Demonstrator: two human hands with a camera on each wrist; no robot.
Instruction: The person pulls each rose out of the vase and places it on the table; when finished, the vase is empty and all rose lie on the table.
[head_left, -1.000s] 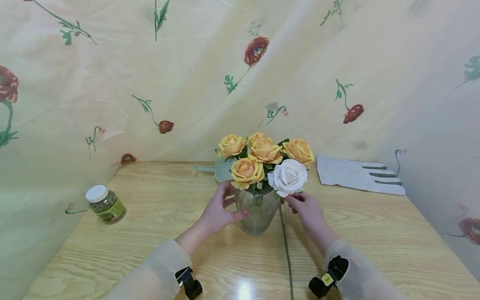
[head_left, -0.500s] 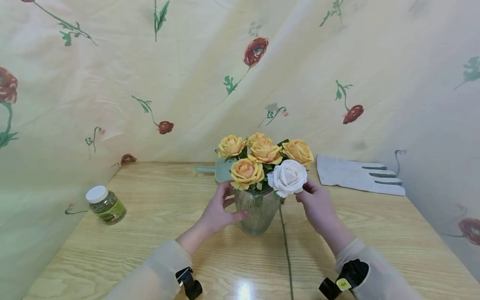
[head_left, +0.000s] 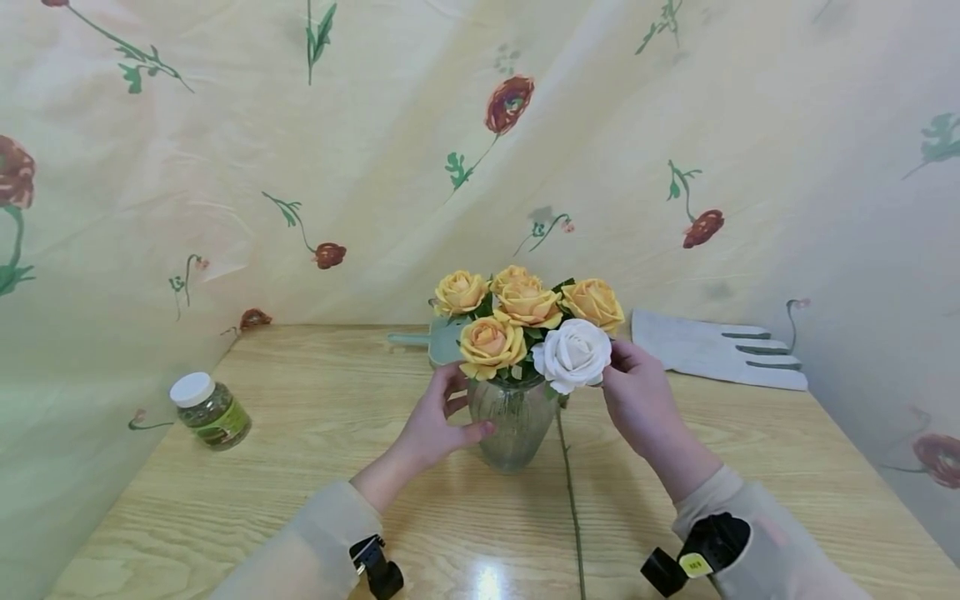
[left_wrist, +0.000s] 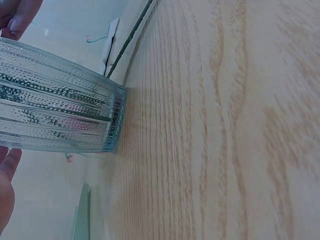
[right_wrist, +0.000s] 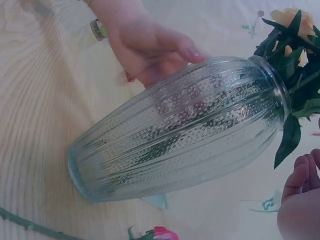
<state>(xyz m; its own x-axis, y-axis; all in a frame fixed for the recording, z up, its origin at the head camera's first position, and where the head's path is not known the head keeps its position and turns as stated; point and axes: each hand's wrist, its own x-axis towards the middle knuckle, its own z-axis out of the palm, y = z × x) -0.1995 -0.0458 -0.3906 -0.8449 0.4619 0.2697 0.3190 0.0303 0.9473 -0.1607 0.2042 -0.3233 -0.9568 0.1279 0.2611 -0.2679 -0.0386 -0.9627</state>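
Observation:
A ribbed clear glass vase (head_left: pixel 512 425) stands upright on the table, holding several yellow roses (head_left: pixel 528 302) and one white rose (head_left: pixel 573 356). My left hand (head_left: pixel 435 425) grips the vase's left side, thumb in front and fingers round the back. At the white rose's right edge is my right hand (head_left: pixel 647 400), its fingers bent and its tips partly hidden by the petals. Whether they pinch the flower cannot be seen. In the right wrist view, the right hand's fingers (right_wrist: pixel 302 177) are beside the dark green leaves (right_wrist: pixel 290 137), with the tips cut off.
A long green stem (head_left: pixel 572 500) lies right of the vase; a pink flower (right_wrist: pixel 165 233) shows beyond the vase base. A mint-green handled object (head_left: pixel 444 342) lies behind the vase, a pale glove (head_left: pixel 705 350) at back right. A white-lidded jar (head_left: pixel 213 412) stands left.
My right hand has moved from beneath the white rose to its right edge and slightly upward. The left hand, vase and flowers stay put.

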